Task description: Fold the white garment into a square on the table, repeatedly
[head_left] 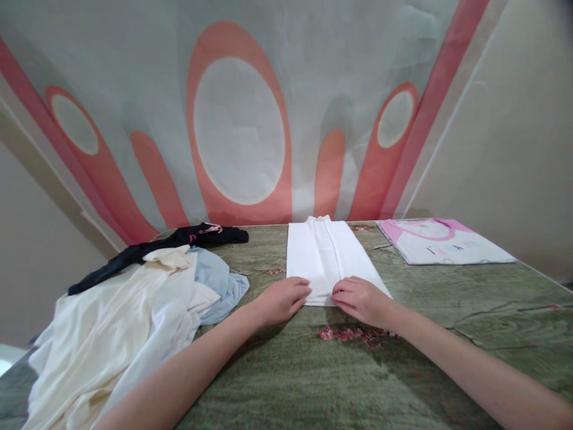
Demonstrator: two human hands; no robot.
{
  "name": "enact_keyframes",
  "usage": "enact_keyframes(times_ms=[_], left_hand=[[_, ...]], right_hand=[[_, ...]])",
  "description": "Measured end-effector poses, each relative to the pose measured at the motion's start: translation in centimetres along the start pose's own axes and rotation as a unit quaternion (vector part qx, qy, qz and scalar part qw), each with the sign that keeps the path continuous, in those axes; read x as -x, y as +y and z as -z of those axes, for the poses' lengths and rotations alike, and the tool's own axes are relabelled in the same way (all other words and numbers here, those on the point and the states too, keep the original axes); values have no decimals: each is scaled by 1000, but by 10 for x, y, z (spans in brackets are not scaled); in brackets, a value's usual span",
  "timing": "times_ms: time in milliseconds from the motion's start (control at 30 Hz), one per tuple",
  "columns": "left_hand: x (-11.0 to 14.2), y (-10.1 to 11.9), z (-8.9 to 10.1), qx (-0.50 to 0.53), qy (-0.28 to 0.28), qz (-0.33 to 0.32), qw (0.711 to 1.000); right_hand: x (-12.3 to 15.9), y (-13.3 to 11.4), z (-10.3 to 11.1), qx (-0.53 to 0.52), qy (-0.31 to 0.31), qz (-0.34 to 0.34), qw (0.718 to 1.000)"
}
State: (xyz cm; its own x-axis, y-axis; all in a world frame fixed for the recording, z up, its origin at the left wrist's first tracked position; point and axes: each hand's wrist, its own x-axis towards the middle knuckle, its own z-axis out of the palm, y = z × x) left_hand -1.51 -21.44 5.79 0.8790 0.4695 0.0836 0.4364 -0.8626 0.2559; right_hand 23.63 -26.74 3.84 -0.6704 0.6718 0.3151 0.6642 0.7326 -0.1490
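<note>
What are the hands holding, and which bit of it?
The left hand and right hand both have their fingers on the near end of the folded white cloth. Whether they're pinching it or just touching, I can't tell.

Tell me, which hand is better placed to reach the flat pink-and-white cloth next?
Probably the right hand. It touches the near end of the white, rectangular folded cloth, on the side nearer the pink-and-white cloth. The left hand touches that end too, but sits farther away.
</note>
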Motion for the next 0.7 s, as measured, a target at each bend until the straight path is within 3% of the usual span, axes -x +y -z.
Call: enact_keyframes(times_ms=[267,700], left_hand=[[20,0,-6,-9,86,39,995],[22,2,-17,-183,95,-12,978]], right_hand=[[-8,-7,-5,82,-27,-2,996],[-5,-19,-19,131,30,-36,990]])
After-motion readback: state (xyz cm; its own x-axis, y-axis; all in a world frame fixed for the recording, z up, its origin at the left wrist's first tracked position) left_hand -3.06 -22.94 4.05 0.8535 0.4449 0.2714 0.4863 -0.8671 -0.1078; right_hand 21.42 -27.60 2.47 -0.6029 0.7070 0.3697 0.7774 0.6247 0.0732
